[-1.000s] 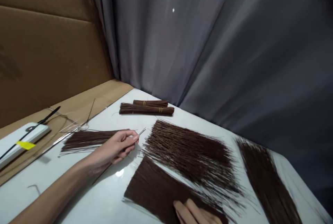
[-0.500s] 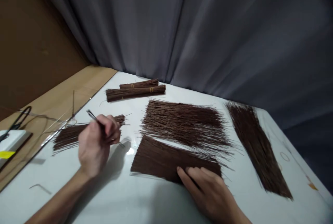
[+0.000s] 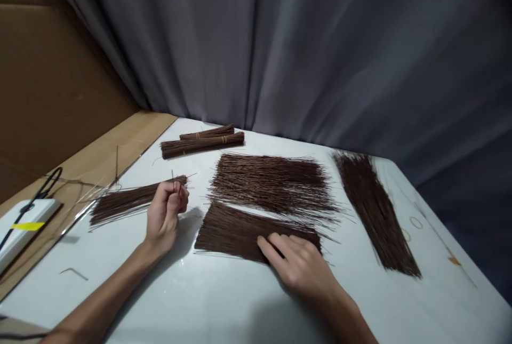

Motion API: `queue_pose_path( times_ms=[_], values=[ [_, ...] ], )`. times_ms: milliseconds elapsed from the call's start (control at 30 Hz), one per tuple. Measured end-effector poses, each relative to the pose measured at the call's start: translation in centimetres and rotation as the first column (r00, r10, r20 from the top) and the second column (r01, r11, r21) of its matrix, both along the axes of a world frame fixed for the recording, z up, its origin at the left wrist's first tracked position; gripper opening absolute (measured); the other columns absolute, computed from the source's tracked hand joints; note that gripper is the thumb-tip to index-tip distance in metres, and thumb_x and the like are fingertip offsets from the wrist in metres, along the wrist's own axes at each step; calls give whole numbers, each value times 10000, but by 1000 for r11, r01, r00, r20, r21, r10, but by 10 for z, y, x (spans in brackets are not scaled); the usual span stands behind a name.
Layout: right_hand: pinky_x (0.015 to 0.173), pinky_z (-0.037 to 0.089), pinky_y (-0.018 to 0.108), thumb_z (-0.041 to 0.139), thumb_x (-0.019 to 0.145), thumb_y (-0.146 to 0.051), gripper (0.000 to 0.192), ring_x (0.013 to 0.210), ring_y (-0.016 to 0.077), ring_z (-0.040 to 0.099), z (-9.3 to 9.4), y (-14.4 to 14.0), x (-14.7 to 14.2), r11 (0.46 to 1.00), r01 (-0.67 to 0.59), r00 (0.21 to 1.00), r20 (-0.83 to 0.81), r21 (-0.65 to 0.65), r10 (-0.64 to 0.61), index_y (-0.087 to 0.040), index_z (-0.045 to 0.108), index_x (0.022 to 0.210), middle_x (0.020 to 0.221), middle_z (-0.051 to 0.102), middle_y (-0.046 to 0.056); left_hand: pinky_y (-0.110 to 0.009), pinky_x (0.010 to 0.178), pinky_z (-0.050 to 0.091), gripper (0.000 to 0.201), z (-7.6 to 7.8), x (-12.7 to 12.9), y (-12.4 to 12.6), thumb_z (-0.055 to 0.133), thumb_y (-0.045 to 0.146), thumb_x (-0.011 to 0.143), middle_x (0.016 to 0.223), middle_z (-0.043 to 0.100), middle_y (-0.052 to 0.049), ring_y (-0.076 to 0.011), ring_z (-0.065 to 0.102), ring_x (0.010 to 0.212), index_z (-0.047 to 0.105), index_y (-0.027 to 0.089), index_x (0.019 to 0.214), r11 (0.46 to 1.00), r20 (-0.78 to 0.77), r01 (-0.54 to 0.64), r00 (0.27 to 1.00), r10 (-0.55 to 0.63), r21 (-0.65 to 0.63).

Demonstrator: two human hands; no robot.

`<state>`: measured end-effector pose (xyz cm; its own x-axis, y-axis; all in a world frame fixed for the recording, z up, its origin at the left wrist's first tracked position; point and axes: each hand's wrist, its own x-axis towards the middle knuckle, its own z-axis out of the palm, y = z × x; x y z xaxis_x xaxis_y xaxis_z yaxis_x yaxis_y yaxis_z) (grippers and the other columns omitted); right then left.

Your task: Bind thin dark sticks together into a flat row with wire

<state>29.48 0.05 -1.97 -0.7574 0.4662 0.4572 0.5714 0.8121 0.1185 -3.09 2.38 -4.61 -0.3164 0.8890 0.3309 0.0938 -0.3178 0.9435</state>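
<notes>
My left hand is raised above the table in a fist. A thin dark stick-like thing pokes up from it; most of it is hidden by the fingers. Just behind that hand lies a loose bundle of thin brown sticks. My right hand lies with its fingers spread on the right part of a neat, flat layer of brown sticks. A wider, rougher layer of sticks spreads right behind it.
Two bundles tied with yellow bands lie at the back. Another long pile of sticks slants on the right, near rubber bands. At the left edge are a white power strip with a cable and a cardboard wall.
My left hand has turned, so the dark thing in it now points upward and shows less. My right hand stays on the same layer of sticks. The whole view has shifted slightly.
</notes>
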Motion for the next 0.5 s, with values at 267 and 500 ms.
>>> queue_pose_path(
  times_ms=[267, 500],
  values=[
    [688, 443, 282, 455, 1046, -38, 405, 798, 162, 647, 6, -10, 12, 989, 25, 1000, -12, -146, -27, -144, 663, 1376, 1015, 731, 80, -258, 526, 346, 308, 13, 10, -3, 763, 477, 938, 739, 503, 12, -139, 454, 608, 575, 245, 1013, 994, -17, 54, 998, -56, -97],
    [637, 335, 291, 501, 1083, -105, 293, 755, 134, 618, -6, -8, 3, 939, 97, 991, 115, -329, -62, -202, 673, 1300, 1032, 695, 47, -217, 458, 240, 380, 14, 14, 9, 702, 543, 982, 666, 439, 71, -94, 304, 502, 451, 269, 1064, 999, 145, 42, 989, -38, -27]
  ],
)
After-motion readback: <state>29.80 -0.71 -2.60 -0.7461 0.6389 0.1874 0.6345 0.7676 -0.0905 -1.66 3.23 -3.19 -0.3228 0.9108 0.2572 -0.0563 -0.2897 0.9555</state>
